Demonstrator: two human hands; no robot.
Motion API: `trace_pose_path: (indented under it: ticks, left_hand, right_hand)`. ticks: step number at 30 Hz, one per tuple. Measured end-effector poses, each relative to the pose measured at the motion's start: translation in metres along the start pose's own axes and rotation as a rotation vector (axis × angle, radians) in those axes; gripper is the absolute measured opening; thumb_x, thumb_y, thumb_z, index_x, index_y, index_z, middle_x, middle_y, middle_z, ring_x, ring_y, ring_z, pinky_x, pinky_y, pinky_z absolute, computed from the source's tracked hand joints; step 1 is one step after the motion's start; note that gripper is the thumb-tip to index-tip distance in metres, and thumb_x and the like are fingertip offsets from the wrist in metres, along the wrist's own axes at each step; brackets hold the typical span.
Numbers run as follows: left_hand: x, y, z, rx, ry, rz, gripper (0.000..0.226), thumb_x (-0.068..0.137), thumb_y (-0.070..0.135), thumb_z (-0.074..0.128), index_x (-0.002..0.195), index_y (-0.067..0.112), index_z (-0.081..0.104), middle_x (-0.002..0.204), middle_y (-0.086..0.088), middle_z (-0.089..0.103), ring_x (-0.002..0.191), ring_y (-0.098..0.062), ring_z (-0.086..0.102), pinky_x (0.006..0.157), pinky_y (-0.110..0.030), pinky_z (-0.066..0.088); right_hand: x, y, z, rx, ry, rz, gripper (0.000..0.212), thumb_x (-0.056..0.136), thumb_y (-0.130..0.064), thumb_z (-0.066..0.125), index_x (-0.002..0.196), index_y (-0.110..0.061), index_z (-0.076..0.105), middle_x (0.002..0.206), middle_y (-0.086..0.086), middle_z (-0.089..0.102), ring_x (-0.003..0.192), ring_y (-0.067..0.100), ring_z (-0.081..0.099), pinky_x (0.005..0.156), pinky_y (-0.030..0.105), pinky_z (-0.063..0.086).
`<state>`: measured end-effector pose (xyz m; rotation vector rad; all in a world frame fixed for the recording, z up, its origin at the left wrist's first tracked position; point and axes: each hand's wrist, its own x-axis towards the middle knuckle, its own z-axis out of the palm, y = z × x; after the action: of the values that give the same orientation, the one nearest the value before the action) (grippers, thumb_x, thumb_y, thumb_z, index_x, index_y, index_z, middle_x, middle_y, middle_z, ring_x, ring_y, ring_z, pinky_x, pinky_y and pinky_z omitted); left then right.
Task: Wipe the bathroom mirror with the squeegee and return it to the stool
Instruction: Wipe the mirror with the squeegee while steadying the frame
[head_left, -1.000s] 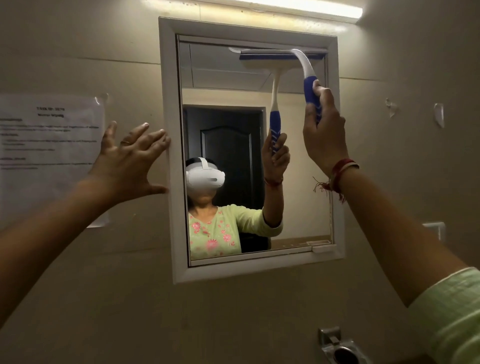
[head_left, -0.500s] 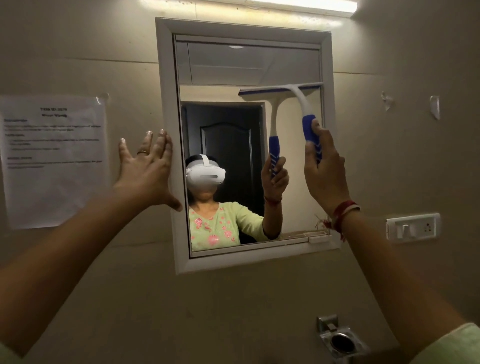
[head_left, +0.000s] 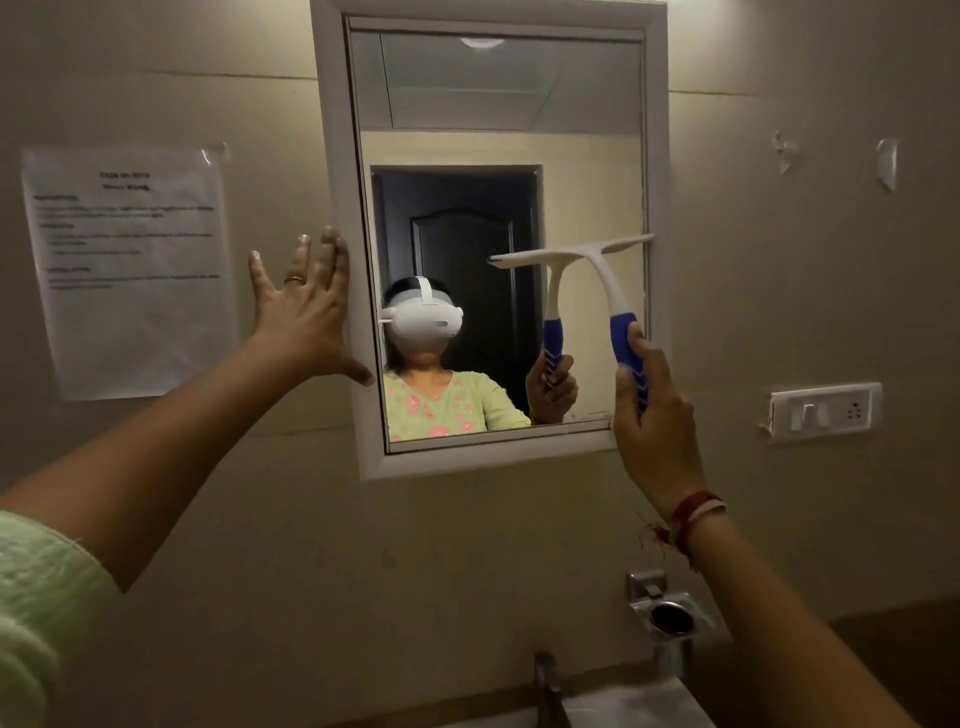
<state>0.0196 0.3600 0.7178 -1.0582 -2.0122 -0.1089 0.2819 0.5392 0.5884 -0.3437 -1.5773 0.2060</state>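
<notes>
A white-framed mirror (head_left: 592, 156) hangs on the beige wall. The squeegee (head_left: 605, 270), white with a blue grip, lies with its blade against the right half of the glass, about two thirds of the way down. My right hand (head_left: 652, 410) is shut on the blue grip, below the blade. My left hand (head_left: 304, 312) presses flat with fingers spread against the wall and the mirror's left frame edge. The stool is not in view.
A printed paper sheet (head_left: 130, 270) is taped to the wall at the left. A switch and socket plate (head_left: 823, 413) sits at the right. Below the mirror are a metal holder (head_left: 667, 608), a tap (head_left: 548, 686) and the sink's rim (head_left: 639, 706).
My right hand has drawn the squeegee down the right side of the mirror from the top to the lower part. My left hand slid slightly lower along the frame.
</notes>
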Motion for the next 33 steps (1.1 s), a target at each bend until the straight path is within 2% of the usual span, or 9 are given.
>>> trace_pose_path:
  ticks: [3,6,8,11,13,21,27,30,33]
  left_hand:
    - [-0.001,0.002,0.001,-0.002,0.008,-0.013,0.151,0.044,0.077,0.068,0.136,0.011,-0.032,0.149,-0.007,-0.03,0.138,-0.028,-0.019,0.104,-0.065,-0.003]
    - [-0.001,0.006,0.001,-0.006,0.007,-0.027,0.15,0.045,0.075,0.069,0.136,0.01,-0.032,0.149,-0.008,-0.029,0.138,-0.028,-0.018,0.105,-0.065,-0.003]
    - [-0.001,0.008,0.001,-0.001,0.003,-0.032,0.151,0.045,0.075,0.069,0.135,0.009,-0.032,0.149,-0.009,-0.029,0.138,-0.028,-0.019,0.105,-0.064,-0.003]
    - [-0.002,0.007,-0.001,0.001,-0.008,-0.029,0.152,0.043,0.074,0.071,0.135,0.01,-0.032,0.149,-0.009,-0.029,0.138,-0.028,-0.02,0.104,-0.064,-0.004]
    - [-0.003,0.006,-0.002,0.01,-0.016,-0.029,0.154,0.042,0.072,0.073,0.135,0.01,-0.032,0.149,-0.009,-0.029,0.138,-0.028,-0.021,0.104,-0.065,-0.004]
    - [-0.007,0.013,-0.006,-0.014,-0.057,-0.06,0.154,0.042,0.065,0.078,0.135,0.01,-0.033,0.148,-0.009,-0.031,0.136,-0.029,-0.024,0.104,-0.065,-0.005]
    - [-0.009,0.014,-0.006,-0.072,-0.076,-0.069,0.156,0.042,0.06,0.081,0.134,0.011,-0.035,0.147,-0.008,-0.034,0.136,-0.029,-0.024,0.106,-0.064,-0.005]
    - [-0.009,0.017,-0.007,-0.064,-0.093,-0.081,0.155,0.043,0.058,0.081,0.133,0.009,-0.035,0.146,-0.01,-0.035,0.136,-0.03,-0.024,0.107,-0.063,-0.003]
    - [-0.01,0.021,-0.011,-0.052,-0.125,-0.1,0.154,0.046,0.056,0.081,0.133,0.007,-0.035,0.146,-0.012,-0.034,0.137,-0.032,-0.02,0.108,-0.063,0.0]
  right_hand:
    - [-0.024,0.006,-0.001,-0.005,-0.027,0.032,0.045,0.095,-0.027,0.037,0.139,-0.021,0.031,0.081,0.003,0.054,0.054,0.002,0.049,0.051,0.012,0.038]
    - [-0.047,0.012,-0.003,-0.01,-0.057,0.071,0.046,0.095,-0.025,0.039,0.139,-0.024,0.029,0.09,0.007,0.055,0.058,0.004,0.051,0.054,0.017,0.044]
    - [-0.061,0.015,-0.003,-0.019,-0.063,0.083,0.047,0.095,-0.022,0.04,0.139,-0.03,0.025,0.087,0.003,0.054,0.057,0.007,0.052,0.052,0.021,0.047]
    - [-0.082,0.017,-0.003,-0.031,-0.064,0.101,0.049,0.094,-0.022,0.039,0.137,-0.037,0.021,0.08,-0.004,0.05,0.054,0.009,0.052,0.049,0.02,0.045]
    - [-0.094,0.016,-0.003,-0.03,-0.076,0.121,0.048,0.094,-0.021,0.04,0.136,-0.037,0.021,0.075,-0.005,0.048,0.052,0.01,0.051,0.047,0.022,0.045]
    - [-0.126,0.014,-0.003,-0.011,-0.12,0.203,0.05,0.094,-0.012,0.043,0.135,-0.031,0.021,0.074,0.009,0.051,0.052,0.015,0.05,0.048,0.021,0.042]
    - [-0.142,0.016,-0.004,-0.027,-0.125,0.241,0.052,0.093,-0.013,0.044,0.136,-0.033,0.022,0.071,-0.002,0.047,0.052,0.01,0.048,0.048,0.015,0.037]
    - [-0.151,0.016,-0.004,-0.012,-0.144,0.279,0.05,0.093,-0.015,0.043,0.135,-0.034,0.022,0.066,-0.001,0.047,0.05,0.013,0.05,0.047,0.019,0.041]
    - [-0.156,0.014,-0.004,-0.002,-0.154,0.313,0.049,0.093,-0.013,0.043,0.137,-0.027,0.025,0.068,0.006,0.05,0.052,0.018,0.052,0.048,0.025,0.045]
